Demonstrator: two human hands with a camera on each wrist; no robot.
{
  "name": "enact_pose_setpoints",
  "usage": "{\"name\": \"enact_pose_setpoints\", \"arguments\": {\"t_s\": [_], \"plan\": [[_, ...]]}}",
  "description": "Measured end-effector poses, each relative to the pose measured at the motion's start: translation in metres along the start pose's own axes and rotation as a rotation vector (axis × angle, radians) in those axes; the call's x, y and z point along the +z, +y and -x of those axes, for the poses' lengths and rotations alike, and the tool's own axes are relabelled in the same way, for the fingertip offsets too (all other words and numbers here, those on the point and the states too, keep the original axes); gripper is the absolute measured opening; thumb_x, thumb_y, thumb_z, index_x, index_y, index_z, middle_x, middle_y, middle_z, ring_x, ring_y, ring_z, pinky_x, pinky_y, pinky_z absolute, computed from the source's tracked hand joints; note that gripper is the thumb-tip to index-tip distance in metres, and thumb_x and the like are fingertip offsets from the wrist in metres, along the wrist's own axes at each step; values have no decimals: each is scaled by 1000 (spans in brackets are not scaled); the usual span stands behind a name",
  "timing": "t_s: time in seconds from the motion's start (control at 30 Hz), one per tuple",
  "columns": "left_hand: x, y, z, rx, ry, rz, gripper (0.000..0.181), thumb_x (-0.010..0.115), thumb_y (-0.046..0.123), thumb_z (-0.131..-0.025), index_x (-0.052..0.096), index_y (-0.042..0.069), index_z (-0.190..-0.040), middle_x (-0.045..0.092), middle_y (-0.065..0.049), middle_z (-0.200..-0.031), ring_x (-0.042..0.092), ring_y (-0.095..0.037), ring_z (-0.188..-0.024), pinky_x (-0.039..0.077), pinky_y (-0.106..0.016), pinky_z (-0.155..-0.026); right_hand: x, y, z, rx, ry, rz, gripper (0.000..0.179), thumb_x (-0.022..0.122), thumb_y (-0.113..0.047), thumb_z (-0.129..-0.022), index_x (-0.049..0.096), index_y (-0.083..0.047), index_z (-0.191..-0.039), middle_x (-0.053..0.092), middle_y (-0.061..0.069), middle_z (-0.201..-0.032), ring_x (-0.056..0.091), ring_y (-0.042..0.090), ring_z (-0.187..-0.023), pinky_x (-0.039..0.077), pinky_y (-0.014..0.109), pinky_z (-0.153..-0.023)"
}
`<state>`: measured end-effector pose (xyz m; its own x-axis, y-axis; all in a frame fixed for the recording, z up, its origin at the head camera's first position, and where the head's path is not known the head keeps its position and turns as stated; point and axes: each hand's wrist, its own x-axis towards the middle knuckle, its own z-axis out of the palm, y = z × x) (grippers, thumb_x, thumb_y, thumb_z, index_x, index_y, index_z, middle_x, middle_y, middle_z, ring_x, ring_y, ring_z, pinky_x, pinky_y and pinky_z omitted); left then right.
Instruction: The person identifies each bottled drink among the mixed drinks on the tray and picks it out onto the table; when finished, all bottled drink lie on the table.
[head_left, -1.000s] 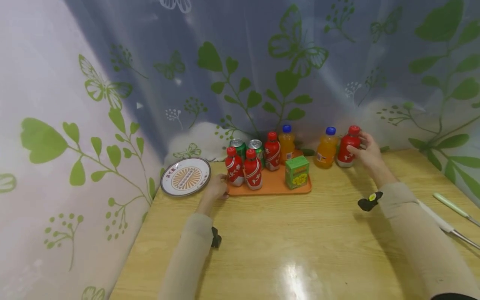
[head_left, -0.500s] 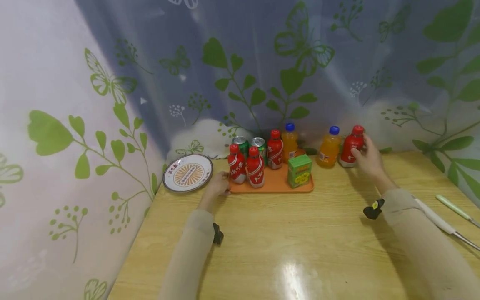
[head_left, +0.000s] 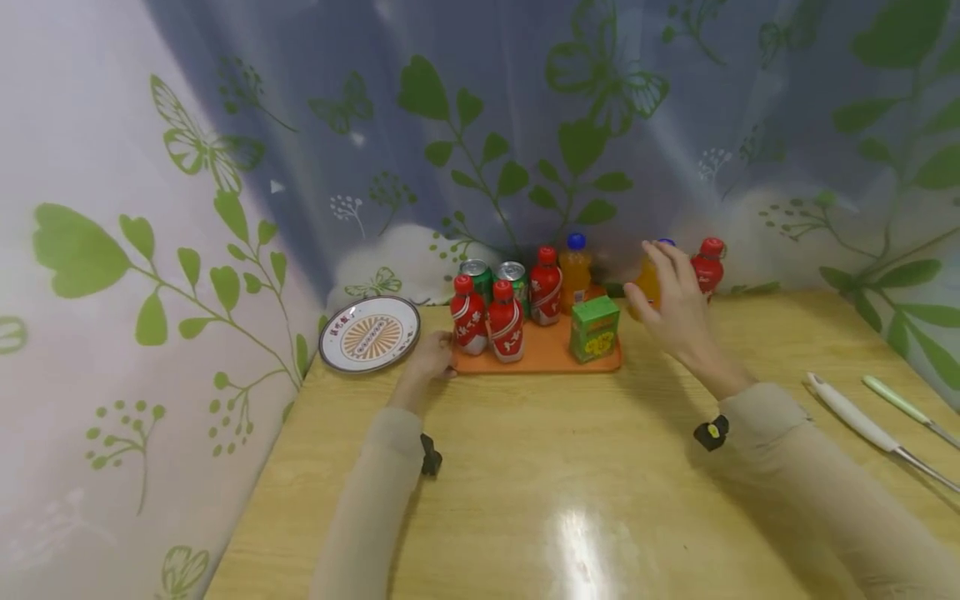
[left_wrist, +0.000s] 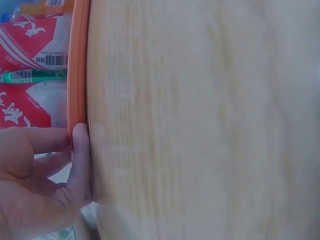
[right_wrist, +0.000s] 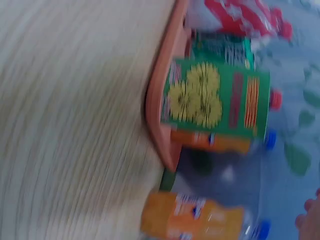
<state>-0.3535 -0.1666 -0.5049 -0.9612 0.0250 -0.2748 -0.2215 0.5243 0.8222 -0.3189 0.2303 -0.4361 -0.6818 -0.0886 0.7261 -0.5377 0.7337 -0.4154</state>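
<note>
My left hand [head_left: 430, 357] pinches the left end of an orange tray [head_left: 540, 367]; thumb and finger clasp its rim in the left wrist view. On the tray stand red bottles [head_left: 506, 327], two green cans [head_left: 512, 273], an orange drink bottle [head_left: 575, 268] and a green juice box [head_left: 595, 329]. My right hand [head_left: 673, 304], fingers extended, is raised before a second orange drink bottle [head_left: 647, 282], which it partly hides. That bottle [right_wrist: 190, 217] stands beside the tray in the right wrist view. Just right of the hand is another red bottle [head_left: 708, 267].
A white patterned plate [head_left: 370, 333] leans at the left, by the wall. Near the right edge lie a white-handled utensil [head_left: 855, 412] and a green-handled one [head_left: 896, 400]. A leaf-print curtain [head_left: 480, 125] hangs right behind the bottles.
My right hand has let go of the far-right red bottle and moved left, in front of the orange drink bottle. The left hand stays at the tray's end.
</note>
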Motion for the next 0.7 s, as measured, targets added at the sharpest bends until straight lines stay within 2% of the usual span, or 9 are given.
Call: {"name": "enact_pose_setpoints", "arguments": {"t_s": [0.03,0.13,0.27,0.4,0.7], "plan": [[-1,1,1,1,-2,7,73,53,-10,-90,38,2,-160,51,-30,-152,57,-10,-71,55,-12,-56,4,-7,-1,-21,-39,24,67,71,-19,-98,44,-9,-159,44,24,-159,45,46,-144,51,71,-106],[-4,2,3,-4,-11,31,72,54,-11,-90,39,1,-160,50,-31,-152,57,-10,-71,56,-11,-57,15,-23,-2,-50,-175,107,76,72,-30,-97,38,-14,-164,41,21,-164,39,45,-151,46,70,-114],[-6,4,5,-8,-29,28,73,53,-11,-90,38,1,-160,49,-32,-153,56,-8,-69,56,-11,-58,28,-39,-4,-84,-307,193,83,71,-41,-98,32,-16,-167,38,20,-167,33,46,-155,31,70,-127],[-6,5,5,-7,-40,4,74,53,-10,-90,37,2,-161,48,-31,-155,56,-7,-68,56,-11,-59,40,-52,-6,-106,-382,227,85,68,-48,-99,27,-20,-169,36,20,-168,32,47,-156,25,72,-129],[-3,1,2,-15,-36,6,77,55,-10,-89,35,4,-163,41,-27,-163,58,-9,-71,56,-12,-58,63,-71,-11,-134,-479,294,89,60,-59,-100,17,-27,-171,35,15,-171,33,44,-156,26,70,-130]]}}
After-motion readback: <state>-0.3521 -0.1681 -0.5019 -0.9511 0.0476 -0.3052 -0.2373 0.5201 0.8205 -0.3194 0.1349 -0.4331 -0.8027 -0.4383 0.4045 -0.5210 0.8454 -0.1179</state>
